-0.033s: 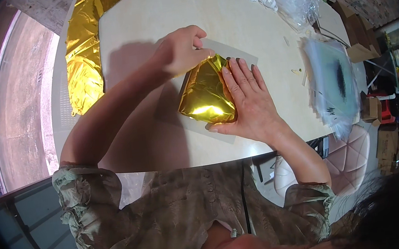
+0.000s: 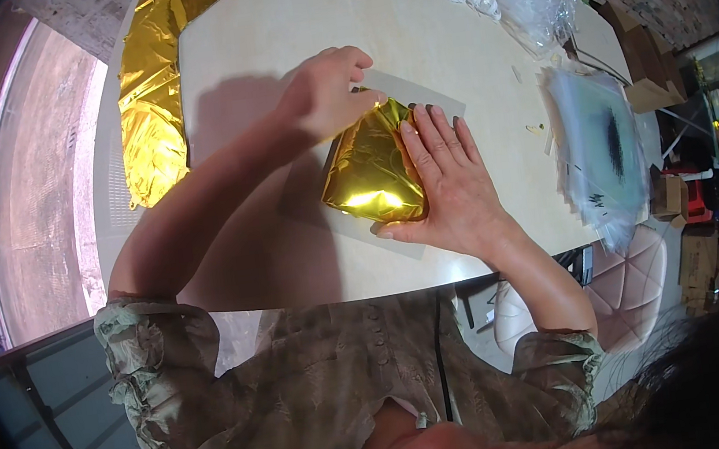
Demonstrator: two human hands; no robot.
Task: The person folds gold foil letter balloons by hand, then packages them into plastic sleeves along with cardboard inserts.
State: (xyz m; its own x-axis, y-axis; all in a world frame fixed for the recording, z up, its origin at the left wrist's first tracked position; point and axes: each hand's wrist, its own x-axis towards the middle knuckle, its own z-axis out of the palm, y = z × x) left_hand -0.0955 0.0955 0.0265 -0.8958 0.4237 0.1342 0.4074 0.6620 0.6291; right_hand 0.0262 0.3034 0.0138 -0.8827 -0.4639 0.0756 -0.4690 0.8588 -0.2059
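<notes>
A folded gold foil balloon (image 2: 372, 174) lies on the table in front of me, over a translucent grey sheet (image 2: 443, 104) that shows around it. My right hand (image 2: 454, 178) rests flat along the balloon's right side, fingers stretched forward and thumb at its near edge. At the far end, my left hand (image 2: 328, 90) is bent over the foil. Its thumb touches the top corner, while the curled fingers stand apart from the thumb. Part of the balloon's far left edge is hidden by this hand.
Another flat gold foil balloon (image 2: 152, 97) lies along the table's left edge. At the right is a stack of clear plastic bags (image 2: 599, 144); crumpled clear plastic (image 2: 530, 5) sits at the far right. Cardboard boxes (image 2: 647, 59) and a padded chair (image 2: 629, 291) stand beyond the table (image 2: 257, 23).
</notes>
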